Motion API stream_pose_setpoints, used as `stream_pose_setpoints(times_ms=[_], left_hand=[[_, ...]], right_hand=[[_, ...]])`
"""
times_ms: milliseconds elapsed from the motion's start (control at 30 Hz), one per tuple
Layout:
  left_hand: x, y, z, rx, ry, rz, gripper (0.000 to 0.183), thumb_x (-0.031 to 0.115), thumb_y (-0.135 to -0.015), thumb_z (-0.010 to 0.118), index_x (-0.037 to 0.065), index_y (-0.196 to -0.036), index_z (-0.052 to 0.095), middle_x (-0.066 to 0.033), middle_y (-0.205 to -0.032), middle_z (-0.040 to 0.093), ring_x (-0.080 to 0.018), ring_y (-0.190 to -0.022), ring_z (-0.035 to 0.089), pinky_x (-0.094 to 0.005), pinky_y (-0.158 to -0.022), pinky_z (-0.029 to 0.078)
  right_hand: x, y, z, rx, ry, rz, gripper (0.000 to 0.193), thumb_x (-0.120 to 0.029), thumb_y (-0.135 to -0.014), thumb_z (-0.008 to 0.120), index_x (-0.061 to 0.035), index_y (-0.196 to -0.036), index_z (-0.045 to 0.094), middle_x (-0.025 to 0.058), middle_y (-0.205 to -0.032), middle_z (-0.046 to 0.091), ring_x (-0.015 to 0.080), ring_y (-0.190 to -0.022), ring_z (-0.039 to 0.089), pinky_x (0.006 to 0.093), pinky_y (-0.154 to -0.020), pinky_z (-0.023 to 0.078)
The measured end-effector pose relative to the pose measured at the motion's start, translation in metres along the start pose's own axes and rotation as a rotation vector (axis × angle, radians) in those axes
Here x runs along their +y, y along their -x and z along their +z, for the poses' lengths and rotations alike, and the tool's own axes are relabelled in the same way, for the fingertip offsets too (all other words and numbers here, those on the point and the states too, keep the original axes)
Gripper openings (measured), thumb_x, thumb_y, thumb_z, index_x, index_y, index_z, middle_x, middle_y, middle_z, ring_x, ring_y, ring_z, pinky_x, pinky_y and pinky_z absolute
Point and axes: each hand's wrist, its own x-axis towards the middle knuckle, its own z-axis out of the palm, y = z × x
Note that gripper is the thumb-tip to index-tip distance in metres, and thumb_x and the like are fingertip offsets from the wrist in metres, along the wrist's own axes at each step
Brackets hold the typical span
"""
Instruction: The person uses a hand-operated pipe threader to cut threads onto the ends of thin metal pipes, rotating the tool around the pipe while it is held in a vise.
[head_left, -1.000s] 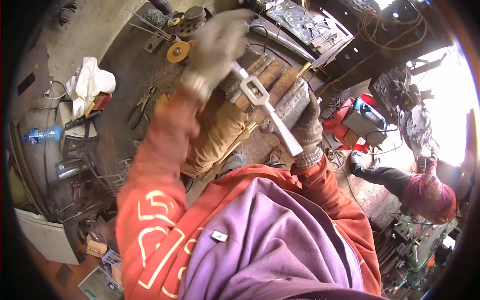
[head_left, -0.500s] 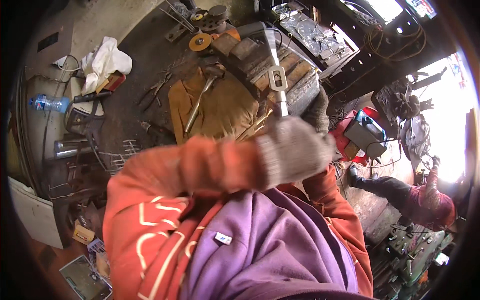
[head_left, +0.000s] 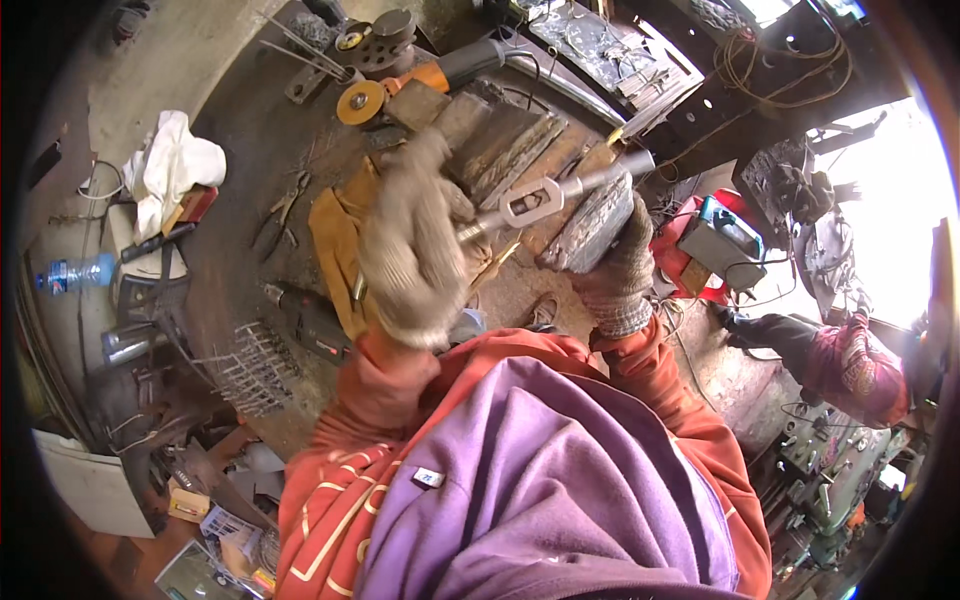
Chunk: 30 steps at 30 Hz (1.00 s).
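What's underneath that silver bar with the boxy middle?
Under the silver bar I see a rusty brown piece and a grey block. Whatever sits directly below its boxy middle is covered, so I can't tell.

Dark bench [head_left: 250, 150] lies bare between the white cloth [head_left: 172, 175] and the pliers [head_left: 280, 213]. Metal blocks [head_left: 510, 150] and a grinder [head_left: 435, 78] crowd the way beyond the left hand [head_left: 415, 245]. A wrench [head_left: 555, 197] bars the gap toward the right hand [head_left: 622, 265]; a drill [head_left: 310, 322] sits near the left sleeve [head_left: 380, 385].
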Motion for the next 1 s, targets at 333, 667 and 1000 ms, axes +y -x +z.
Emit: stream_pose_setpoints(times_ms=[333, 667, 1000], left_hand=[[0.022, -0.099, 0.181, -1.427, -0.488, 0.659, 0.024, 0.014, -0.085, 0.071, -0.003, -0.101, 0.073, -0.0229, -0.101, 0.076, -0.0381, -0.097, 0.076, -0.0435, -0.083, 0.060], [0.061, 0.023, -0.020, -0.870, -0.421, 0.651, 0.050, 0.032, -0.094, 0.072, 0.001, -0.132, 0.063, -0.0035, -0.070, 0.058, -0.0207, -0.053, 0.061, -0.0380, -0.045, 0.045], [-0.032, -0.053, -0.001, -0.205, -0.390, 0.373, 0.046, 0.002, -0.088, 0.075, 0.000, -0.133, 0.066, -0.0155, -0.105, 0.068, -0.0301, -0.086, 0.070, -0.0391, -0.073, 0.059]], right_hand=[[0.010, 0.006, -0.008, -0.059, 0.377, 0.112, 0.109, -0.035, -0.064, 0.103, -0.0089, -0.151, 0.043, 0.0160, -0.134, 0.068, 0.0284, -0.119, 0.070, 0.0408, -0.101, 0.056], [0.009, 0.003, 0.004, 0.103, 0.115, 0.028, 0.085, -0.035, -0.079, 0.095, -0.0073, -0.148, 0.054, 0.0093, -0.134, 0.067, 0.0231, -0.125, 0.065, 0.0400, -0.106, 0.055], [0.021, 0.008, -0.005, 0.044, 0.200, 0.005, 0.117, -0.037, -0.060, 0.105, -0.0092, -0.154, 0.040, 0.0146, -0.130, 0.065, 0.0319, -0.108, 0.070, 0.0447, -0.090, 0.058]])
